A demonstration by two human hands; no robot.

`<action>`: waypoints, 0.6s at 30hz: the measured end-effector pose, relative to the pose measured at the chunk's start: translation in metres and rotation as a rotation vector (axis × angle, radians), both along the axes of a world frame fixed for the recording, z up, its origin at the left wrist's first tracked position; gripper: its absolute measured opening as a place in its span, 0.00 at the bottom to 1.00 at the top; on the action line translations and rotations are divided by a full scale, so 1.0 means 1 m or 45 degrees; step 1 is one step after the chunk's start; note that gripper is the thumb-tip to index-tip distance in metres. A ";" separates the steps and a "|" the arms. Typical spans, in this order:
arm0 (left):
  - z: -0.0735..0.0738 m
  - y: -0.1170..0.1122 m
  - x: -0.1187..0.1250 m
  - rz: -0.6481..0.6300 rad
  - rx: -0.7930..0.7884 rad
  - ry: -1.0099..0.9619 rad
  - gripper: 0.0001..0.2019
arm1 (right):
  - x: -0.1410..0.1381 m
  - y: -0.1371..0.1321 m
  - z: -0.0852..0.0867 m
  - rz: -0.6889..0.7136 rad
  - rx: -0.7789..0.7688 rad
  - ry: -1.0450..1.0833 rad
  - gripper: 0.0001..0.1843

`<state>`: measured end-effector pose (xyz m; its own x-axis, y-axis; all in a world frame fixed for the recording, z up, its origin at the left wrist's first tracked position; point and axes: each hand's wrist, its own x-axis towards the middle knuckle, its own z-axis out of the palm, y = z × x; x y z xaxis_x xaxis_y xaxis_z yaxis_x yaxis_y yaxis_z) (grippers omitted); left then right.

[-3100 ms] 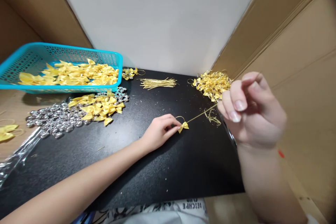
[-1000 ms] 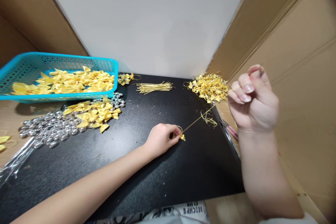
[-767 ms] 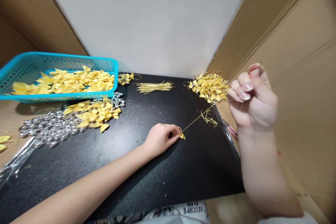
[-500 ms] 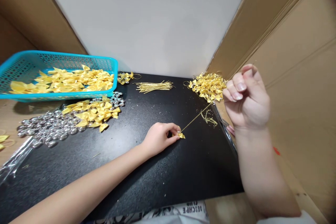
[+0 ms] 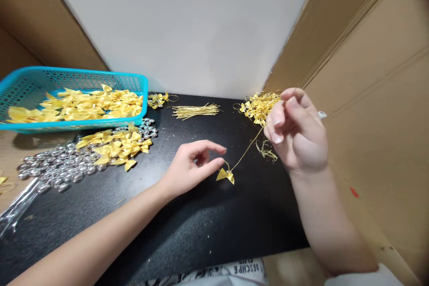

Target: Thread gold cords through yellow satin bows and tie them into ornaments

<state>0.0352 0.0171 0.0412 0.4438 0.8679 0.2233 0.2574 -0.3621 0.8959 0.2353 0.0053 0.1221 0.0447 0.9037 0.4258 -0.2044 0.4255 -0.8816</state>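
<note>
A gold cord (image 5: 247, 149) runs from my right hand (image 5: 300, 132), whose fingers are closed on its upper end, down to a yellow ribbon bow (image 5: 225, 176). The bow hangs at the cord's lower end just over the black tabletop, with a small loop of cord above it. Beside the bow, my left hand (image 5: 187, 165) has its thumb and forefinger apart with nothing between them. Its thumb tip is close to the loop; whether they touch I cannot tell.
At the left, a blue basket (image 5: 145, 98) holds yellow bows. Silver beads (image 5: 63, 165) and loose bows (image 5: 122, 145) lie before it. Gold cords (image 5: 196, 111) lie at the back; finished-looking looped bows (image 5: 258, 106) and cord scraps (image 5: 267, 151) are right. Cardboard (image 5: 375, 98) walls the right side.
My left hand has let go of the bow and moved left, its fingers parting. My right hand has come left and slightly down, and the bow now hangs free on the cord.
</note>
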 end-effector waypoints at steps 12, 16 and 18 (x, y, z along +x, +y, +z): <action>0.002 -0.006 -0.005 -0.096 -0.942 -0.944 0.15 | 0.002 0.012 -0.029 -0.305 0.077 -0.151 0.02; -0.014 -0.002 -0.014 0.100 -1.032 -1.201 0.09 | -0.006 -0.004 -0.060 -0.059 -0.090 -0.604 0.05; -0.018 0.000 -0.014 0.110 -1.001 -1.212 0.09 | -0.017 -0.015 -0.063 0.202 -0.089 -0.823 0.05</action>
